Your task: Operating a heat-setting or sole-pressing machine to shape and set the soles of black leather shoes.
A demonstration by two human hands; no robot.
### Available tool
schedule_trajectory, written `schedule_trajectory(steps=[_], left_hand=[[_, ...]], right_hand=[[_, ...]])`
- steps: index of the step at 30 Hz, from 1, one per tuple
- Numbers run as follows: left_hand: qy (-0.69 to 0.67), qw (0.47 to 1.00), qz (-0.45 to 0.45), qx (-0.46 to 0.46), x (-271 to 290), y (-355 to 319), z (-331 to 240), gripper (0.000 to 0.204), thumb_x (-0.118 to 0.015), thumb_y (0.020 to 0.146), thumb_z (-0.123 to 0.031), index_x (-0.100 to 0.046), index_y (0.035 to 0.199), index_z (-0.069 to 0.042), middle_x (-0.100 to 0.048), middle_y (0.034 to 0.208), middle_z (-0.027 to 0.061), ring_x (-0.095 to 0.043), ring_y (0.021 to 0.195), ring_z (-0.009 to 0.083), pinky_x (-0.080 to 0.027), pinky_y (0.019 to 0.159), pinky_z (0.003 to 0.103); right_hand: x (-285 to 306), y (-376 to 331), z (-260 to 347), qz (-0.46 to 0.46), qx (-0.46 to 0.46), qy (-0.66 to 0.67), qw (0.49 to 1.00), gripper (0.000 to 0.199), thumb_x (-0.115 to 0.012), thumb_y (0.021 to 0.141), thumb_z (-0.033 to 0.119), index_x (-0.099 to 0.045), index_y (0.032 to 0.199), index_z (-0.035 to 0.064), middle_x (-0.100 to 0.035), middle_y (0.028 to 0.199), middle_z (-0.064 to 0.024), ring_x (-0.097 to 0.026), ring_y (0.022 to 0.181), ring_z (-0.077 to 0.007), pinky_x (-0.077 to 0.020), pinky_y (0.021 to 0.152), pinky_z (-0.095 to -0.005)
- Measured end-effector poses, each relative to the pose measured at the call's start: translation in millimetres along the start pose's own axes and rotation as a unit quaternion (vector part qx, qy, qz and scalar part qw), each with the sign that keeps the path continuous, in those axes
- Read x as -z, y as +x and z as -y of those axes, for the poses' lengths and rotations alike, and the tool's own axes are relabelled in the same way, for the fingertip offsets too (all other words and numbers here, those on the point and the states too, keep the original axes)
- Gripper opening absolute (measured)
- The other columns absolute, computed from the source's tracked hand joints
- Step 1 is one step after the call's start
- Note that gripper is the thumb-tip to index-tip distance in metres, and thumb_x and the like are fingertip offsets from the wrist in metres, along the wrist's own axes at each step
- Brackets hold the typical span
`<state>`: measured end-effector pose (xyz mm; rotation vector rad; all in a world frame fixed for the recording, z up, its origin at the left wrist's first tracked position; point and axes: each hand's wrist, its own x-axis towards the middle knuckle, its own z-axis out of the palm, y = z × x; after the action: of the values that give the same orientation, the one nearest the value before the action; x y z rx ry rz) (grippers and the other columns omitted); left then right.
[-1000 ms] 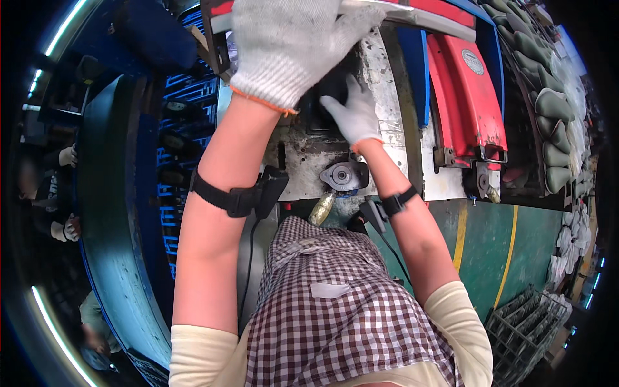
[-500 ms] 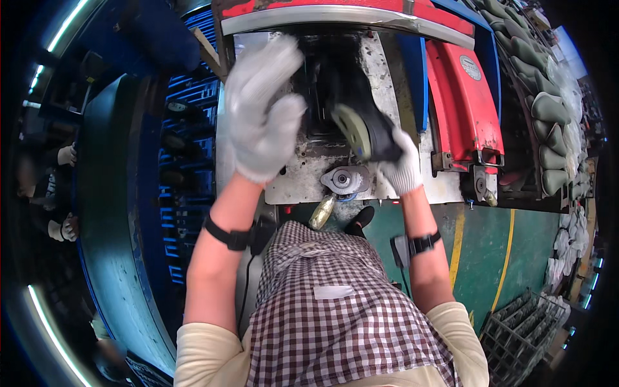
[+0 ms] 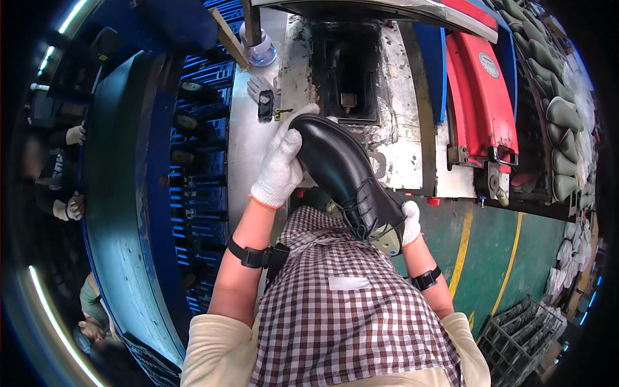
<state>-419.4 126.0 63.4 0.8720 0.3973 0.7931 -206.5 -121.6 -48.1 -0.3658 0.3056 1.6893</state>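
Head view shows us at a machine, and we go from left to right. Far left, other people's gloved hands point(image 3: 69, 208) work along a blue conveyor point(image 3: 122, 213). Beside it runs a blue rack point(image 3: 196, 161) holding dark parts. Our left hand point(image 3: 282, 164), in a white glove, is clenched around the toe end of a black lace-up shoe point(image 3: 345, 171), fingers curled over its rounded front. This shoe lies tilted, toe up toward the machine and heel down toward our checked apron point(image 3: 348, 303). It sits between both hands, held in the air just in front of the machine's dark opening point(image 3: 348, 71). Our right hand point(image 3: 409, 220), also gloved in white, grasps the heel end from the side, where a pale form point(image 3: 388, 240) shows at the shoe's opening. Further right stands a red machine cover point(image 3: 480, 103). At the far right edge, rows of grey-green shoe forms point(image 3: 562, 116) are stacked.
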Motion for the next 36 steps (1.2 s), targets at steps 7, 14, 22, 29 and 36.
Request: schedule_trajectory(steps=[7,14,22,29,36], left_hand=[[-0.019,0.995,-0.087,0.034,-3.1,-19.5,-2.5,0.059,-0.045,0.110,-0.044,-0.046,0.150,-0.001,-0.062,0.137,0.0186,-0.061,0.127,0.0277,-0.049,0.112,0.044],[-0.162,0.977,-0.141,0.001,2.4,-25.2,-8.9,0.063,-0.034,0.111,-0.051,-0.036,0.160,-0.011,-0.045,0.160,0.0144,-0.051,0.141,0.0307,-0.042,0.119,0.050],[-0.089,0.995,-0.017,-0.044,-19.5,-51.3,-28.4,0.070,-0.045,0.107,-0.056,-0.041,0.154,-0.005,-0.053,0.150,0.0232,-0.055,0.135,0.0384,-0.045,0.116,0.051],[0.033,0.999,0.007,-0.010,-17.3,-65.3,-31.4,0.080,-0.041,0.106,-0.059,-0.032,0.156,0.004,-0.046,0.155,0.0258,-0.052,0.140,0.0359,-0.042,0.119,0.049],[0.030,0.999,-0.021,0.026,-18.4,-59.9,-40.8,0.061,-0.047,0.095,-0.028,-0.051,0.138,0.014,-0.062,0.137,0.0302,-0.062,0.128,0.0372,-0.047,0.114,0.047]], right_hand=[[-0.4,-0.1,-15.6,-0.011,0.013,-0.067,0.998,0.068,-0.055,0.093,0.031,-0.045,0.152,-0.0016,-0.053,0.150,-0.0247,-0.055,0.136,-0.0389,-0.0411,0.119,-0.0540],[-43.6,21.7,-23.7,-0.009,-0.054,-0.033,0.998,0.063,-0.038,0.107,0.047,-0.046,0.152,0.0031,-0.058,0.146,-0.0192,-0.061,0.128,-0.0358,-0.0501,0.110,-0.0503],[51.0,57.6,-13.4,-0.058,-0.038,-0.059,0.996,0.055,-0.049,0.099,0.025,-0.052,0.141,-0.0103,-0.061,0.138,-0.0279,-0.066,0.119,-0.0378,-0.0515,0.110,-0.0465],[18.2,52.5,-18.5,0.093,-0.091,0.034,0.991,0.057,-0.049,0.094,0.018,-0.049,0.143,-0.0109,-0.055,0.145,-0.0301,-0.059,0.131,-0.0390,-0.0430,0.120,-0.0473],[20.0,45.1,-8.9,0.105,-0.103,0.087,0.985,0.057,-0.048,0.094,0.017,-0.049,0.144,-0.0091,-0.054,0.146,-0.0289,-0.057,0.133,-0.0395,-0.0441,0.119,-0.0494]])
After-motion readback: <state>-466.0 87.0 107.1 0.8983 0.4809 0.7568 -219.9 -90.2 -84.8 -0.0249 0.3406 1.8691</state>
